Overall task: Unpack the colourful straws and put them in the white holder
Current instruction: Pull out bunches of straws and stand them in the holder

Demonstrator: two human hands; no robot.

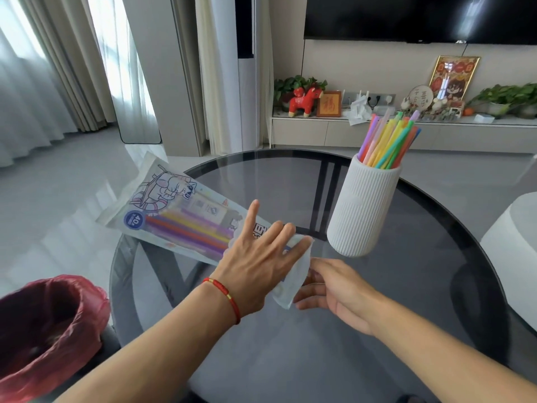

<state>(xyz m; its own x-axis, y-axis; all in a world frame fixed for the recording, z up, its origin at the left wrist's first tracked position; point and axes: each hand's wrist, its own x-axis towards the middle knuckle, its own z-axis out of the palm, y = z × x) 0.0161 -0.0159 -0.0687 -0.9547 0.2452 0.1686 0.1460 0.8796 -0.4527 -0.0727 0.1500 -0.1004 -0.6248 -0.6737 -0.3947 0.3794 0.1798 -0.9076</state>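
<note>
Plastic straw packet (174, 216) lies under the left hand (258, 263), fingers spread flat on its near end; right hand (328, 286), loosely curled, pinches the open mouth just beside it; pin firmly, draw remaining straws (189, 231) toward the white holder (363, 210) beyond.

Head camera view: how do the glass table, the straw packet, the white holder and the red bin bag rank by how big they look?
1. Glass table, largest by far.
2-3. Straw packet and red bin bag look alike; the bag is cut off by the frame edge and nearer, so unsure.
4. White holder, smallest.
</note>
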